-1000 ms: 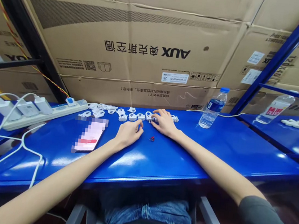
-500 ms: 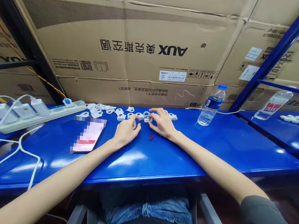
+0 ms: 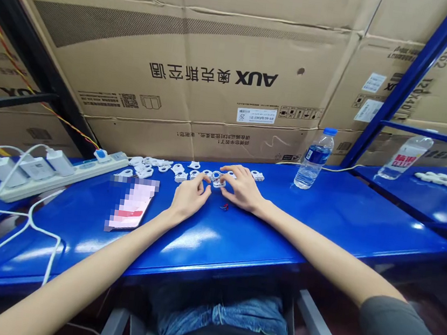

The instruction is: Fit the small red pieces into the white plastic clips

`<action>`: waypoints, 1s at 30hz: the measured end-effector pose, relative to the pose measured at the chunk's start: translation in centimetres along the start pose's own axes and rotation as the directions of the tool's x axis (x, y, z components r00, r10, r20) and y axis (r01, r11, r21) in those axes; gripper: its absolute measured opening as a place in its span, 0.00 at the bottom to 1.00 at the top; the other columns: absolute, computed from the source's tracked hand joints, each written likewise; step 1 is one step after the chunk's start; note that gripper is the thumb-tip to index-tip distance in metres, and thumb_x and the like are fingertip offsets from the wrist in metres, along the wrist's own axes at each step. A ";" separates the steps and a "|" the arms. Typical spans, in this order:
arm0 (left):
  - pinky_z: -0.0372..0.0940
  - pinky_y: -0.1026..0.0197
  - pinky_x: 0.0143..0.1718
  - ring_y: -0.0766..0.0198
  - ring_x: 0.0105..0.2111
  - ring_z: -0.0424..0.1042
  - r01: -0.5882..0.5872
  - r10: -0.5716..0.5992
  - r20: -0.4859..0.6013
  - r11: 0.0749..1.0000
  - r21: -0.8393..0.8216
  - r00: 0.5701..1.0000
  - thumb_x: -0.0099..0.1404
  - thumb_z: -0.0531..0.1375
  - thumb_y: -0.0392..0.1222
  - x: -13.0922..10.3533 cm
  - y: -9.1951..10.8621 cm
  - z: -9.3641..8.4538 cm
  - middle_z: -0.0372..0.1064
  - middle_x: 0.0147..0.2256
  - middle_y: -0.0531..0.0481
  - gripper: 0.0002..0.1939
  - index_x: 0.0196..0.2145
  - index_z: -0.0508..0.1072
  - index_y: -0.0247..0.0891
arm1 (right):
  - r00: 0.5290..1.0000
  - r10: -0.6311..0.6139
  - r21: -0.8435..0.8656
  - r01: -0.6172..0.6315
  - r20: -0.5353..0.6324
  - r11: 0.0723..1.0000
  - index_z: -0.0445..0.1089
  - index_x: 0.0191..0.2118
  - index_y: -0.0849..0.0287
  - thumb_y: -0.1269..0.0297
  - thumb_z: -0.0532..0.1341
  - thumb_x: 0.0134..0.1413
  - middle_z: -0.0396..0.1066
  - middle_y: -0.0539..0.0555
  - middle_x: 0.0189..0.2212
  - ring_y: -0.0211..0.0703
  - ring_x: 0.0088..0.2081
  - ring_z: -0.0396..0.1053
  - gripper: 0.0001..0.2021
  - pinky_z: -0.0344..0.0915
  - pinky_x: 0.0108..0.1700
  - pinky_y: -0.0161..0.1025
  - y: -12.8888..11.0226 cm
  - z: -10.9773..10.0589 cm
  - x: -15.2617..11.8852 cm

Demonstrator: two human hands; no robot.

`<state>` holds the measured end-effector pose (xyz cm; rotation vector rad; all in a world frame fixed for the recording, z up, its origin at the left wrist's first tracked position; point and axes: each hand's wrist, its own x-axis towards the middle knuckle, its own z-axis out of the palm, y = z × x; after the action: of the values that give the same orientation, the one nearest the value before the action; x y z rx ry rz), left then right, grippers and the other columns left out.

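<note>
Between my two hands is a small white plastic part with a ring-shaped top (image 3: 217,180). My left hand (image 3: 190,197) has its thumb and index finger curled in at the part's left side. From the right, my right hand (image 3: 244,189) bends its thumb and fingers around the other side. Just below lies a small red piece with dark wires (image 3: 224,207) on the blue table (image 3: 262,248). More white ring-shaped parts (image 3: 147,164) lie in a row behind and to the left, some hidden by my hands.
A phone (image 3: 132,205) lies left of my left hand. Farther left, a power strip (image 3: 80,172) holds several white chargers and cables. A water bottle (image 3: 314,159) stands at the right; another bottle (image 3: 406,157) and white pieces (image 3: 439,179) are beyond the frame post. Cardboard boxes (image 3: 223,37) wall the back.
The view has shifted slightly. Both hands remain at the white ring-shaped part, which shows a little more clearly between the fingers now.
</note>
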<state>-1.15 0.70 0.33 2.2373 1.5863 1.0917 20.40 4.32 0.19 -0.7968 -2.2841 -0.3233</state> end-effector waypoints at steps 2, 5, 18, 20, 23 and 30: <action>0.56 0.62 0.30 0.65 0.22 0.63 0.000 0.000 0.006 1.000 -0.006 1.000 0.67 0.57 0.41 0.0 0.0 0.0 0.60 0.21 0.59 0.07 0.42 0.73 0.41 | 1.000 -0.002 0.008 0.002 0.004 1.000 0.73 0.45 0.57 0.68 0.63 0.62 0.72 0.62 0.59 0.57 0.57 0.67 0.07 0.64 0.59 0.55 -0.1 0.0 0.0; 0.56 0.62 0.30 0.65 0.22 0.63 0.002 -0.002 0.011 1.000 -0.017 1.000 0.67 0.58 0.41 0.0 0.1 0.0 0.60 0.21 0.59 0.07 0.41 0.73 0.41 | 1.000 -0.001 0.027 0.001 0.016 1.000 0.73 0.45 0.56 0.67 0.62 0.62 0.72 0.62 0.58 0.57 0.57 0.67 0.07 0.64 0.59 0.55 -0.2 -0.1 0.0; 0.55 0.62 0.30 0.66 0.21 0.61 -0.020 0.018 -0.017 0.997 -0.077 1.000 0.64 0.58 0.40 0.1 0.3 0.0 0.59 0.19 0.60 0.04 0.35 0.72 0.40 | 1.000 -0.006 0.024 0.006 0.015 1.000 0.73 0.45 0.57 0.67 0.63 0.62 0.74 0.62 0.56 0.56 0.55 0.68 0.06 0.63 0.59 0.55 -0.3 0.1 0.0; 0.55 0.62 0.30 0.66 0.20 0.60 -0.027 0.026 -0.019 0.996 -0.088 0.999 0.63 0.58 0.40 0.1 0.3 0.0 0.59 0.19 0.60 0.04 0.35 0.72 0.40 | 1.000 -0.004 0.026 0.003 0.022 1.000 0.73 0.45 0.57 0.66 0.64 0.62 0.74 0.62 0.57 0.56 0.56 0.68 0.06 0.62 0.59 0.55 -0.3 0.0 0.0; 0.55 0.63 0.29 0.66 0.20 0.59 -0.026 0.024 -0.018 0.994 -0.102 1.000 0.63 0.57 0.41 0.1 0.4 0.0 0.58 0.19 0.60 0.04 0.35 0.72 0.41 | 0.999 0.000 0.020 -0.001 0.039 1.000 0.73 0.45 0.57 0.66 0.63 0.62 0.74 0.61 0.57 0.56 0.56 0.67 0.07 0.62 0.59 0.54 -0.3 -0.1 0.0; 0.54 0.62 0.29 0.67 0.21 0.58 -0.034 0.040 0.039 0.990 -0.134 0.998 0.64 0.57 0.42 0.0 0.8 -0.2 0.56 0.18 0.60 0.06 0.35 0.72 0.40 | 0.996 0.040 -0.002 -0.040 0.085 0.999 0.73 0.44 0.56 0.67 0.64 0.58 0.75 0.60 0.53 0.56 0.53 0.67 0.08 0.61 0.59 0.54 -0.6 -0.3 0.2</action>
<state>-0.71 0.32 0.88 2.1956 1.4172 1.1183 20.02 3.81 0.51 -0.8698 -2.3438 -0.2764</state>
